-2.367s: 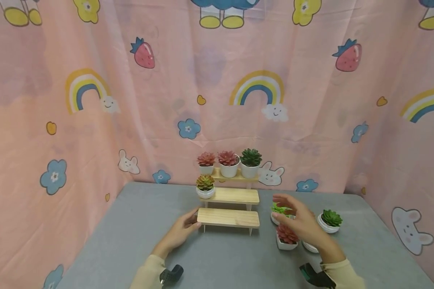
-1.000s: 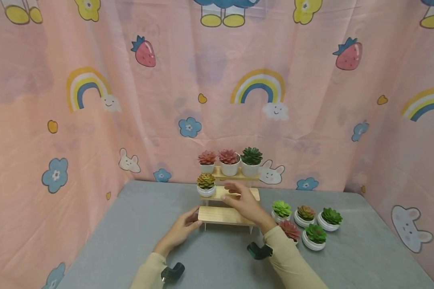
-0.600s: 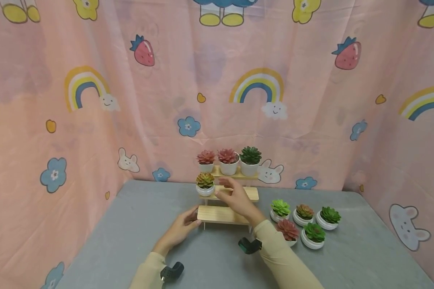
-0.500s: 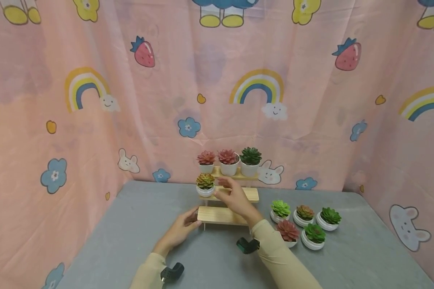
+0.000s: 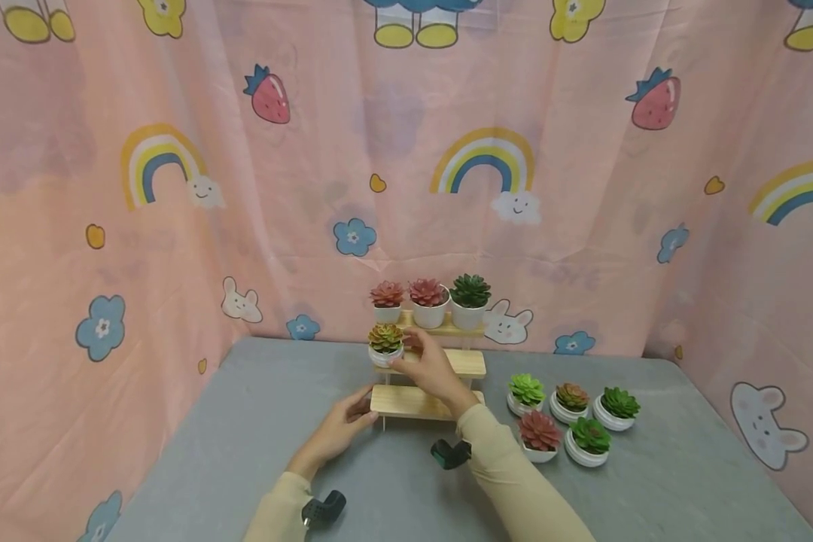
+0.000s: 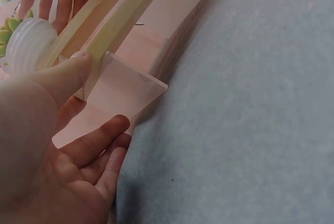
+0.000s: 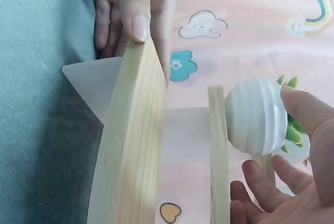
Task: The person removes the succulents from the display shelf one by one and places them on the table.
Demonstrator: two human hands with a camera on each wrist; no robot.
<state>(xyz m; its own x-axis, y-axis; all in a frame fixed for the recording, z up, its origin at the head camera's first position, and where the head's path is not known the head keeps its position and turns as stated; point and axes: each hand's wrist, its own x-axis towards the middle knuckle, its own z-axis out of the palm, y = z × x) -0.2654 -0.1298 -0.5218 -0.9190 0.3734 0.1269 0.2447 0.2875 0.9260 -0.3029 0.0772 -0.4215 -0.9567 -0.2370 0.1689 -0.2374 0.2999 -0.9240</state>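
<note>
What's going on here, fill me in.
A person's left hand holds the left end of the bottom shelf. Their right hand is around the right side of the yellow-green plant, which stands upright at the left end of the middle shelf; whether it has a firm hold is hard to tell. Three plants stand in a row on the top shelf, and five others sit on the grey table to the right.
</note>
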